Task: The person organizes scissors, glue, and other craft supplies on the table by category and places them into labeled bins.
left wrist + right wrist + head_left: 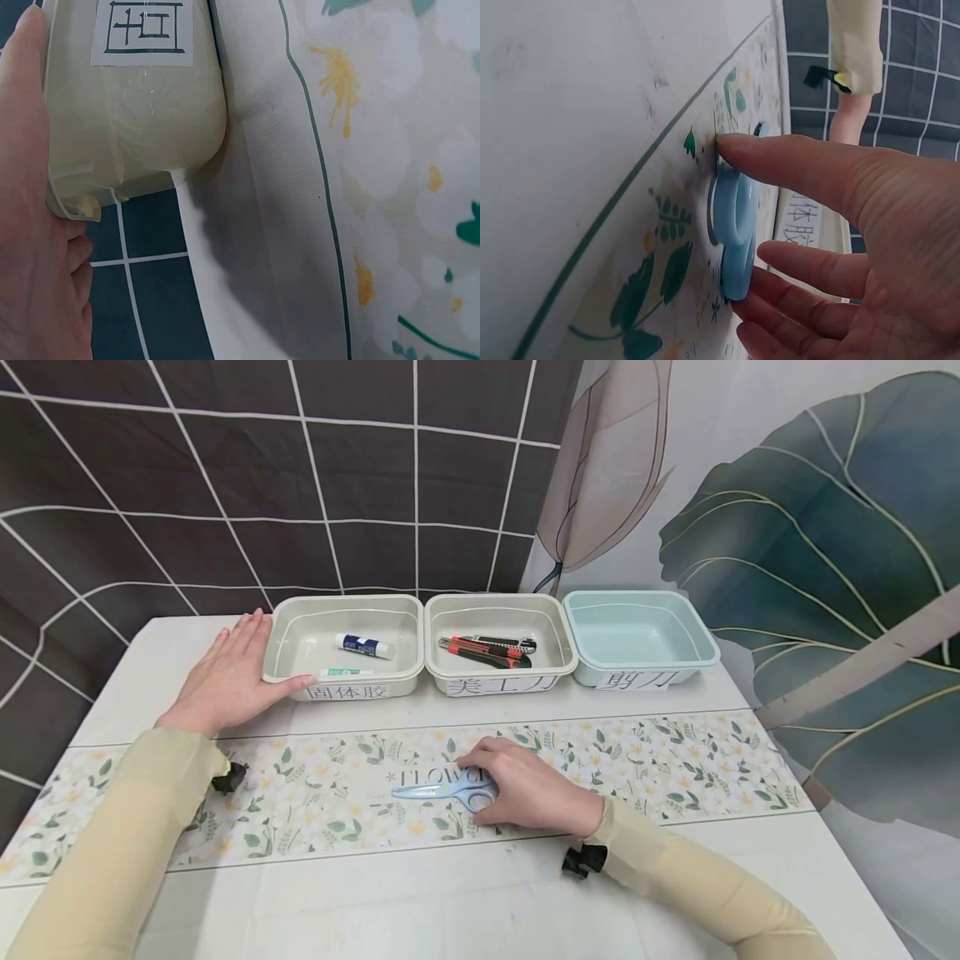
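Scissors [444,791] on floral runner [675,768], handles under curled right hand [528,793]; blades point to 9 o'clock, unobstructed. Left hand [225,681] flat against cream bin [343,681]; its fingertips partly hidden.

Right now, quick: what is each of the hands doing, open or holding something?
Left hand: open, flat against the side of the cream bin.
Right hand: fingers curled on the blue scissors' handles on the table.

On my white table [450,902], a floral runner [675,768] crosses in front of two further bins: a cream middle bin [500,643] holding red-and-black utility knives [483,649], and beside it a pale blue bin [637,635], each labelled in Chinese.
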Tool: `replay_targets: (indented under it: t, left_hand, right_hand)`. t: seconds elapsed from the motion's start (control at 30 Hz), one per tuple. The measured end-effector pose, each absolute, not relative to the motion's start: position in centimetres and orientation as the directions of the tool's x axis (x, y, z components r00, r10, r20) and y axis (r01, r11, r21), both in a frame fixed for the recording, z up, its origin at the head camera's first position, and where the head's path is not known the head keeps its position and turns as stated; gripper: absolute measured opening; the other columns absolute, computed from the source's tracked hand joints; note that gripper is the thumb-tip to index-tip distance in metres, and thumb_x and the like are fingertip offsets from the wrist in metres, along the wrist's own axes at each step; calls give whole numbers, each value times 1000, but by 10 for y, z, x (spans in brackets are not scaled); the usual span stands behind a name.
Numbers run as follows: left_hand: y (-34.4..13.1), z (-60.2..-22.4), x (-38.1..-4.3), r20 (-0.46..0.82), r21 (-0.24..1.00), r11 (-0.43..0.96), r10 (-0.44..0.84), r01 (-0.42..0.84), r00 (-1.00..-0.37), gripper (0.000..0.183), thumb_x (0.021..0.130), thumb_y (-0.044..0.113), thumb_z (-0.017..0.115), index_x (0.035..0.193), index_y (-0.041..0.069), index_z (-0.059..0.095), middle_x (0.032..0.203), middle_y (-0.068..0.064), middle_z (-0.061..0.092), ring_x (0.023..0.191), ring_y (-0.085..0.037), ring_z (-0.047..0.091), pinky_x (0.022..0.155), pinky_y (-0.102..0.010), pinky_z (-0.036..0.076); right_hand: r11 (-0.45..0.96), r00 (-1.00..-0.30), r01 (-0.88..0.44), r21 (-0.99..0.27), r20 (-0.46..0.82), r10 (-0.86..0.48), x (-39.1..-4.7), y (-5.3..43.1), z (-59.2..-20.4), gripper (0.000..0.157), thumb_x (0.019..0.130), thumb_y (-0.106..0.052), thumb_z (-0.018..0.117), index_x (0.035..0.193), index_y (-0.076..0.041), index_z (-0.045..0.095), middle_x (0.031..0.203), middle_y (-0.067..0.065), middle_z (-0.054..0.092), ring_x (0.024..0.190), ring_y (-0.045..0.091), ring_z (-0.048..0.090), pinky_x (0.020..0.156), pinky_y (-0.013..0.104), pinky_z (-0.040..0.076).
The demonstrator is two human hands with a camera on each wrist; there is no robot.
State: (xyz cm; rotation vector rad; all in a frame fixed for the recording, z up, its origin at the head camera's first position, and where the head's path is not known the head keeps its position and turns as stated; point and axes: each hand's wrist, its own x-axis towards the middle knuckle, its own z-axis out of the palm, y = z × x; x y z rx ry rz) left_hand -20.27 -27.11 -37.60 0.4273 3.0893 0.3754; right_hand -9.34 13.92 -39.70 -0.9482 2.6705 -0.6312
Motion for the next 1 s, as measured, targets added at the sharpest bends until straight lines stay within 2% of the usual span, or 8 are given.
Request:
replay_targets:
  t: [0.27,0.47,0.73,0.87,1.0]
  left_hand:
    - [-271,-376,-203,41,238,933,267,269,-963,117,92,74,52,159,-8,3,165,-29,4,154,-38,-1,124,-49,-4]
    - [-271,-376,-202,37,239,933,266,267,-963,118,92,74,52,159,-8,2,166,-28,3,154,-38,-1,124,-47,-6]
    - [-271,-376,-202,43,240,931,272,274,-961,117,92,74,53,159,-8,3,165,-29,4,154,-38,-1,124,-49,-4]
    - [-271,-376,-202,41,244,931,272,273,-961,117,92,74,53,159,-8,2,165,-29,3,154,-38,-1,124,-49,-4]
    - [-271,-376,-202,44,243,931,271,273,-962,117,91,74,53,159,-8,4,165,-29,4,154,-38,-1,124,-50,-3]
  right_hand:
    - [701,-760,-548,-457,-77,-645,-96,141,-398,62,70,-26,91,127,-11,70,109,-4,61,97,11,57,89,30,52]
    - [705,-751,-563,-431,-90,-655,-97,139,-396,63,65,-25,90,124,-10,73,103,-7,58,90,9,54,82,26,50]
    - [695,-730,-618,-368,-60,-681,-96,138,-394,60,59,-27,92,115,-10,76,102,-8,56,91,11,53,84,26,49]
    - [697,-729,-624,-354,-59,-682,-96,139,-393,56,59,-28,91,110,-12,75,101,-8,58,90,12,52,82,27,49]
    - [712,-743,-601,-364,-73,-665,-96,141,-393,56,61,-28,90,112,-13,74,105,-7,61,94,13,53,84,28,49]
